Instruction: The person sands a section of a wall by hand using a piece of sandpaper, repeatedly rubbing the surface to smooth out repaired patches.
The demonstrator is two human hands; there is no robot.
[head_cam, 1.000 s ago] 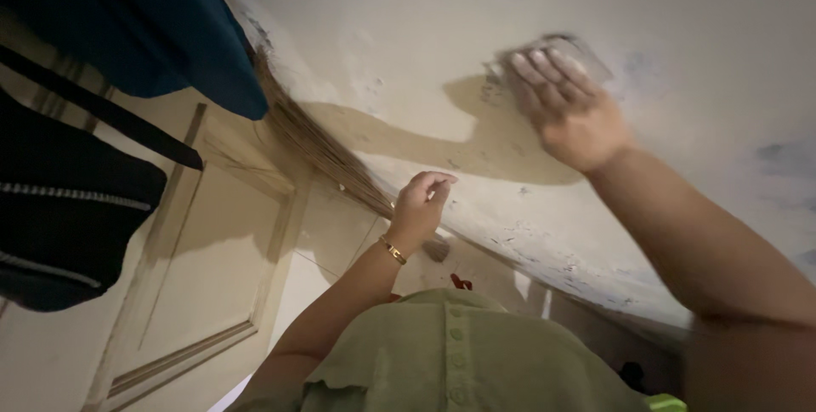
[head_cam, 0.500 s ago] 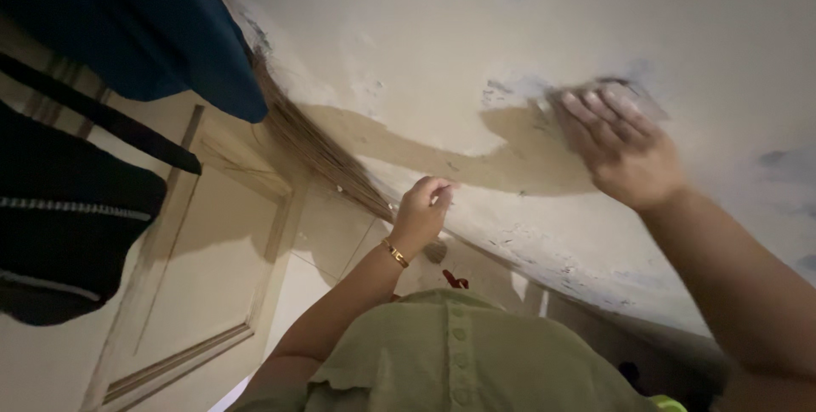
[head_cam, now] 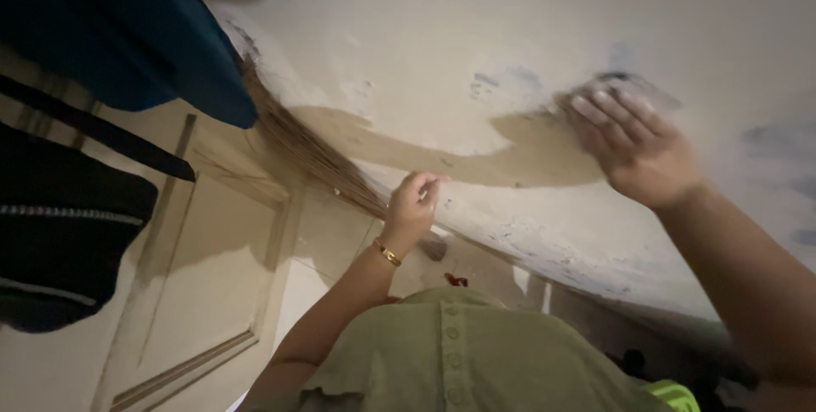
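My right hand (head_cam: pixel 636 147) is pressed flat against a pale, patchy wall (head_cam: pixel 399 29), fingers spread over a grey sanding sheet (head_cam: pixel 627 82) that peeks out beyond the fingertips. Bluish scuffed patches show on the wall around it. My left hand (head_cam: pixel 412 206), with a gold bracelet on the wrist, hovers lower down close to the wall. Its fingers are curled and nothing shows in them. My light green buttoned shirt (head_cam: pixel 459 352) fills the bottom middle.
A straw broom (head_cam: pixel 297 144) leans in the corner between wall and a cream panelled door (head_cam: pixel 212 276). Dark blue cloth (head_cam: pixel 110 29) and a black bag (head_cam: pixel 59 225) hang at the left. Pale floor tiles (head_cam: pixel 331 233) lie below the broom.
My right hand slid the sanding sheet to the right and slightly down along the wall, uncovering a scuffed patch. My left hand stayed almost in place.
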